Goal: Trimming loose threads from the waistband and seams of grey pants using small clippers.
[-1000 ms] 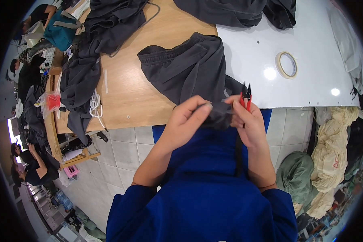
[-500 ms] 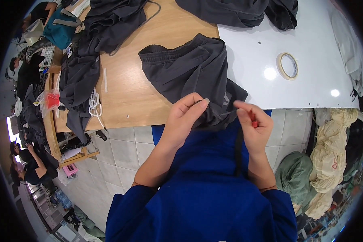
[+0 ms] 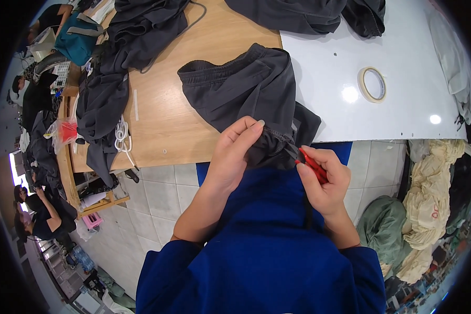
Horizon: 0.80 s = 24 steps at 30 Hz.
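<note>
A pair of dark grey trousers (image 3: 246, 83) with a gathered elastic waistband lies in front of me, its lower part hanging over the near table edge. My left hand (image 3: 234, 144) pinches the stitched hem between thumb and fingers. In my right hand (image 3: 327, 180) is a pair of red-handled thread snips (image 3: 314, 166), closed in by thumb and fingers. The blades point left at the hem, next to the fabric; whether they touch it I cannot tell.
A roll of masking tape (image 3: 372, 85) lies on the white board (image 3: 329, 115) at right. More dark garments (image 3: 136, 36) cover the wooden table (image 3: 157, 104) at left, near a bundle of white cord (image 3: 122, 137). Cream cloth (image 3: 429, 193) is heaped on the right. Other people work far left.
My right hand has turned and moved slightly down, bringing the snips' blades to the hem. My left hand has shifted a little left, still pinching the fabric.
</note>
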### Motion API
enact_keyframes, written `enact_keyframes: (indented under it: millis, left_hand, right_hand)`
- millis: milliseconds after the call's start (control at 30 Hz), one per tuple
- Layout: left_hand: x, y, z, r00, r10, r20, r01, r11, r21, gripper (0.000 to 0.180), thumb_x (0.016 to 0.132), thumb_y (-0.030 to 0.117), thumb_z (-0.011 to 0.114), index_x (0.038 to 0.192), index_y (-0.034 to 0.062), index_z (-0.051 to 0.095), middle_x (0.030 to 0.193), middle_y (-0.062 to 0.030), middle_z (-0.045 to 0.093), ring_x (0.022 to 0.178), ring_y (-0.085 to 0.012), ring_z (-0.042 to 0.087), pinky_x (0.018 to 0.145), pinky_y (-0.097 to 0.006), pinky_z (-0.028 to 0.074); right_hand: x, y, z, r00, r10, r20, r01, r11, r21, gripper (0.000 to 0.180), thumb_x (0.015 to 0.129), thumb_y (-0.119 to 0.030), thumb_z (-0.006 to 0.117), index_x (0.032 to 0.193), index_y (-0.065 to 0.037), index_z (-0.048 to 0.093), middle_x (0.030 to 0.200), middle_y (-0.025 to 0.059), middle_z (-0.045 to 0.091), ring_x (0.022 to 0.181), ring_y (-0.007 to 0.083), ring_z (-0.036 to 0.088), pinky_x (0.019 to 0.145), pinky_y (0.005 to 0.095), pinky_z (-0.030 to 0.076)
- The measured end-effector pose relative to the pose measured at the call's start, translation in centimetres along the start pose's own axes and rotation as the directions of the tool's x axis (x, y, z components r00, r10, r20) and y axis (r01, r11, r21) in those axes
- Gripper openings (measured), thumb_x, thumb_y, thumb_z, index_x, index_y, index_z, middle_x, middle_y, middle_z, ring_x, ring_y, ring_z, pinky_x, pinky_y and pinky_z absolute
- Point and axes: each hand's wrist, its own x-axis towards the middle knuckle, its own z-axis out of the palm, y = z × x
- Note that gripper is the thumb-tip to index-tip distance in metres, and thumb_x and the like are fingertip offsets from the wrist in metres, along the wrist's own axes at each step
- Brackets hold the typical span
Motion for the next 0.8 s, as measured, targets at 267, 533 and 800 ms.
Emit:
enact_keyframes:
  millis: [267,533,800]
  left_hand:
    - [-0.44,-0.12,0.42,0.998,0.058,0.008,-0.058,0.994,0.088,0.014,0.093,0.013,0.053,0.082,0.0042,0.056,0.079,0.0031,0.058,0.074,-0.0006,0.049,0.07,-0.017,0.039]
    - [-0.7,-0.22,0.94,0.999,0.05,0.01,-0.051,0.995,0.085,0.013,0.092,0.013,0.053,0.083,0.0042,0.056,0.079,0.0025,0.058,0.074,-0.0012,0.05,0.07,-0.017,0.04]
    - [-1.03,-0.44,0.7,0.999,0.047,0.024,-0.049,0.996,0.072,0.013,0.092,0.013,0.053,0.083,0.0043,0.056,0.08,0.0022,0.059,0.074,-0.0009,0.05,0.07,-0.016,0.04]
  right_hand:
    - [0.26,0.25,0.3,0.996,-0.003,-0.095,-0.006,0.996,-0.092,0.023,0.075,-0.003,0.07,0.096,0.004,0.062,0.078,0.0116,0.067,0.064,0.0145,0.065,0.058,0.0196,0.048]
    - [0.45,0.67,0.76,0.986,-0.106,-0.133,0.098,0.993,-0.063,0.026,0.073,-0.002,0.072,0.097,0.003,0.063,0.079,0.0125,0.067,0.065,0.0148,0.065,0.058,0.02,0.048]
    - [0.09,0.89,0.95,0.989,-0.067,-0.132,0.063,0.997,-0.038,0.022,0.075,0.001,0.069,0.096,0.004,0.063,0.08,0.0105,0.067,0.067,0.01,0.062,0.061,0.0182,0.047]
